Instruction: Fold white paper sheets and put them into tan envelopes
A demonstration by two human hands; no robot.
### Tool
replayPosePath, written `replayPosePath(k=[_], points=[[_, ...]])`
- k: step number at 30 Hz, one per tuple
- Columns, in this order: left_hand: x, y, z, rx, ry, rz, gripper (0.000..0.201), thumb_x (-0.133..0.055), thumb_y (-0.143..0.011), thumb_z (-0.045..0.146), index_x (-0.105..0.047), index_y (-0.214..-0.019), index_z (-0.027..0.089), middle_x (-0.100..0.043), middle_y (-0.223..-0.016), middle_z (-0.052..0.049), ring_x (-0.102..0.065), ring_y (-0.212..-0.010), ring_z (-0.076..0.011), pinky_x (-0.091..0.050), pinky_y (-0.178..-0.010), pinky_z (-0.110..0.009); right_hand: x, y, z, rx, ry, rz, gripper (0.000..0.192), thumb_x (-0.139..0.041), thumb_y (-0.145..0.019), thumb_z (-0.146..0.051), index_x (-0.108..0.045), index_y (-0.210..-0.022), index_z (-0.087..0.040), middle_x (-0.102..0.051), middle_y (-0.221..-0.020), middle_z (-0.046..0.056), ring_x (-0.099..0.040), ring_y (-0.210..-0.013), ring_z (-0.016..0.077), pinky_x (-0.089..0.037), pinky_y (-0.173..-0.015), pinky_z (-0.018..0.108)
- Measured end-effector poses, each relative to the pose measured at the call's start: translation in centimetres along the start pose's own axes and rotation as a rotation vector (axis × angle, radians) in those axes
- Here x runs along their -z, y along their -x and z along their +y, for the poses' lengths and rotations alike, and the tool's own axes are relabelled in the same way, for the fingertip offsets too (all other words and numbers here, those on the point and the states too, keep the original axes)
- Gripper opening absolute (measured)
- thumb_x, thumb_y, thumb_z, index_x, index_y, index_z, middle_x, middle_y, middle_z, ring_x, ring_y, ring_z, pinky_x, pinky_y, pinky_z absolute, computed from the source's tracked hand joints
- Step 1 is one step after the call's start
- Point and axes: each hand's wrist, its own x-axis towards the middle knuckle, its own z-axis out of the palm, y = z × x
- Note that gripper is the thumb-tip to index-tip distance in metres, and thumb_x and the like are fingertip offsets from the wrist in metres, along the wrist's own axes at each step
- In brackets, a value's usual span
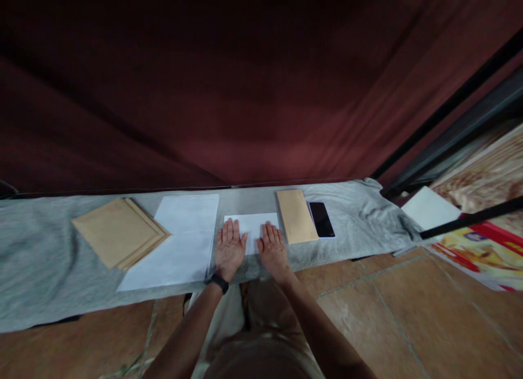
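Note:
A small white sheet of paper (254, 222), which looks folded, lies flat in front of me. My left hand (229, 248) rests flat on its left part, fingers stretched out and pointing away from me. On the right part lies my right hand (273, 249), also flat with the fingers extended. The palms cover much of the paper's near side. Just right of it is a brown envelope (296, 215). Left of my left hand are large white sheets (183, 248), their left side partly under a stack of brown envelopes (120, 232).
A grey cloth (351, 215) covers the long narrow surface. A phone (322, 220) with a dark screen touches the envelope's right side. Behind hangs a dark red curtain (261, 123). Black metal bars (449, 104) and a red and yellow box (482, 248) stand at the right.

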Motion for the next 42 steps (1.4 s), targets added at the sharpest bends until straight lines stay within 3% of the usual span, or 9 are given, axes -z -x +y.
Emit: replayPosePath(k=[7, 13, 21, 26, 30, 33, 42], points=[[-0.1, -0.6, 1.6, 0.002, -0.004, 0.05, 0.06, -0.033, -0.102, 0.036, -0.039, -0.153, 0.004, -0.036, -0.161, -0.023, -0.026, -0.154, -0.0321, -0.021, -0.124, -0.057, 0.7, 1.7, -0.2, -0.005, -0.024, 0.012, 0.057, -0.042, -0.104, -0.031, -0.037, -0.157, -0.011, -0.04, -0.16, 0.016, -0.038, -0.148, 0.0275, -0.029, -0.121, 0.049], [-0.6, -2.2, 4.1, -0.176, 0.067, -0.08, 0.055, -0.032, -0.103, 0.034, -0.043, -0.153, 0.016, -0.041, -0.161, -0.01, -0.028, -0.154, -0.0271, -0.022, -0.125, -0.05, 1.1, 1.4, -0.4, -0.007, -0.012, -0.012, 0.055, -0.044, -0.102, -0.03, -0.043, -0.153, -0.009, -0.042, -0.159, 0.015, -0.038, -0.148, 0.0268, -0.028, -0.122, 0.044], [-0.4, -1.6, 0.0, -0.082, 0.011, -0.008, 0.061, -0.03, -0.103, 0.039, -0.039, -0.154, 0.006, -0.04, -0.16, -0.019, -0.03, -0.152, -0.0282, -0.026, -0.124, -0.049, 1.3, 1.4, -0.5, -0.008, -0.01, -0.005, 0.056, -0.045, -0.103, -0.031, -0.041, -0.154, -0.008, -0.041, -0.159, 0.016, -0.038, -0.148, 0.0268, -0.029, -0.122, 0.045], [0.3, 1.2, -0.4, -0.023, 0.018, 0.039, 0.061, -0.031, -0.102, 0.037, -0.039, -0.153, 0.004, -0.038, -0.16, -0.021, -0.03, -0.153, -0.0294, -0.028, -0.123, -0.05, 1.3, 1.5, -0.6, -0.016, -0.016, 0.014, 0.055, -0.044, -0.103, -0.031, -0.041, -0.154, -0.008, -0.042, -0.158, 0.017, -0.038, -0.148, 0.0277, -0.03, -0.121, 0.045], [0.7, 4.1, -0.6, -0.152, 0.02, 0.029, 0.057, -0.035, -0.102, 0.038, -0.046, -0.151, 0.011, -0.038, -0.161, -0.017, -0.028, -0.153, -0.0303, -0.026, -0.123, -0.053, 1.1, 1.5, -0.6, -0.019, -0.017, 0.03, 0.055, -0.045, -0.103, -0.03, -0.042, -0.153, -0.009, -0.043, -0.158, 0.016, -0.038, -0.148, 0.0283, -0.032, -0.12, 0.045], [0.9, 5.1, -1.4, -0.248, 0.016, 0.009, 0.055, -0.038, -0.101, 0.039, -0.05, -0.148, 0.013, -0.043, -0.158, -0.017, -0.036, -0.15, -0.0295, -0.03, -0.122, -0.05, 1.0, 1.5, -0.6, -0.019, -0.012, 0.043, 0.055, -0.045, -0.103, -0.031, -0.042, -0.153, -0.01, -0.044, -0.157, 0.015, -0.039, -0.148, 0.0278, -0.033, -0.12, 0.045], [2.9, 3.6, -2.1, -0.308, -0.092, -0.143, 0.049, -0.045, -0.1, 0.035, -0.057, -0.141, 0.013, -0.054, -0.15, -0.018, -0.05, -0.14, -0.03, -0.044, -0.112, -0.044, 1.2, 1.4, -0.7, -0.02, 0.0, 0.038, 0.056, -0.046, -0.103, -0.031, -0.042, -0.154, -0.01, -0.045, -0.157, 0.016, -0.04, -0.147, 0.0274, -0.033, -0.12, 0.045]])
